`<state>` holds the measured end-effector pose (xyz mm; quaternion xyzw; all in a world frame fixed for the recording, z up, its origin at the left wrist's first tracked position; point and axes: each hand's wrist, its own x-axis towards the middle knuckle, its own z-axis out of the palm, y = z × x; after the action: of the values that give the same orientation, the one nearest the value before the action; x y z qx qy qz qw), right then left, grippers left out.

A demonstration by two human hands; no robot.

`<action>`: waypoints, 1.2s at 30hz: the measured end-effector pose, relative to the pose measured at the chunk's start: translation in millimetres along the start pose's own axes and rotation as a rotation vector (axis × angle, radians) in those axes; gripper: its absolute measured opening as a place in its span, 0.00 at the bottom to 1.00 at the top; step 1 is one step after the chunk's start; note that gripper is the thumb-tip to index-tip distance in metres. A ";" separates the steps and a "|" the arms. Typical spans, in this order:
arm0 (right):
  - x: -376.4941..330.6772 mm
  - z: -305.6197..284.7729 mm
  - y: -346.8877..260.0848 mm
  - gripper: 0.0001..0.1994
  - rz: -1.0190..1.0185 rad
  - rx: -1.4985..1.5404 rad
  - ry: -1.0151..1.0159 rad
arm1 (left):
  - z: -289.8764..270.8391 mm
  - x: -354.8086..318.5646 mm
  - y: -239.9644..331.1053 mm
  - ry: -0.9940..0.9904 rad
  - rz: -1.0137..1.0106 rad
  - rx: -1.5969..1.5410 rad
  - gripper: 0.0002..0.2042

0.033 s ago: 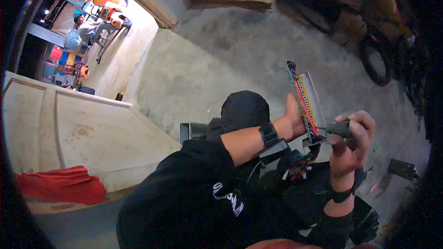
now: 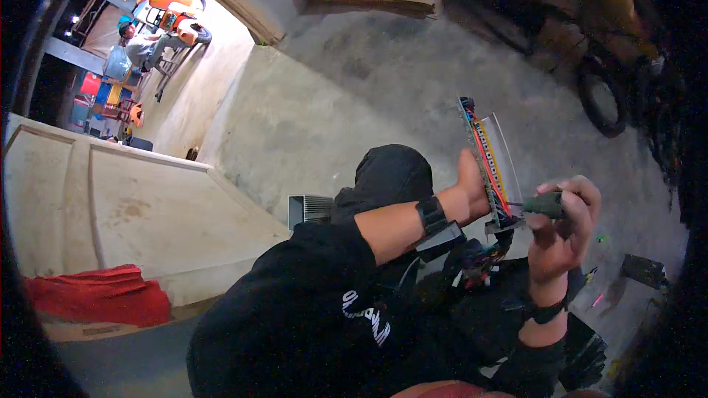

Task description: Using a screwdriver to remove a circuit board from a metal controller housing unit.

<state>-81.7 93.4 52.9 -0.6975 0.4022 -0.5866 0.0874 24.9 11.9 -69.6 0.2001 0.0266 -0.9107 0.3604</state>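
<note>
Fingers [image 2: 588, 195] of the right hand [image 2: 557, 250] grip a green-handled screwdriver [image 2: 544, 206] at the lower part of a wired circuit board [image 2: 484, 161]; the left hand [image 2: 473, 188] grasps the board, mostly hidden behind it. Near the left forearm [image 2: 389, 228] sits an open-ended finned metal case [image 2: 317, 208], its inside indistinct.

Fingers of the left grip [image 2: 472, 188] are partly hidden behind the circuit board [image 2: 481, 156]; screwdriver [image 2: 547, 205] tip too small to confirm contact. Wire bundle [image 2: 476, 262] blurred, leads indistinct. Reddish shape [image 2: 450, 390] cut by lower edge, unidentified.
</note>
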 end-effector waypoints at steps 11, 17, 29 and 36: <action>1.1 4.4 12.2 0.22 0.074 0.218 -0.069 | 24.9 -10.8 0.6 0.079 -0.026 -0.037 0.25; -0.8 9.2 25.5 0.28 0.020 0.464 -0.102 | -7.5 -0.3 6.3 -0.566 -0.080 -0.083 0.37; 16.9 -13.4 29.8 0.32 0.026 0.398 -0.061 | -25.3 -6.8 18.5 -0.370 0.067 1.027 0.17; 13.2 -19.5 28.1 0.29 0.041 0.360 -0.081 | -3.3 -26.1 20.0 -0.423 0.062 1.175 0.17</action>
<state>-112.1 72.9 51.8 -0.6853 0.3007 -0.6188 0.2388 56.6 14.6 -60.7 0.1811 -0.5566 -0.7821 0.2139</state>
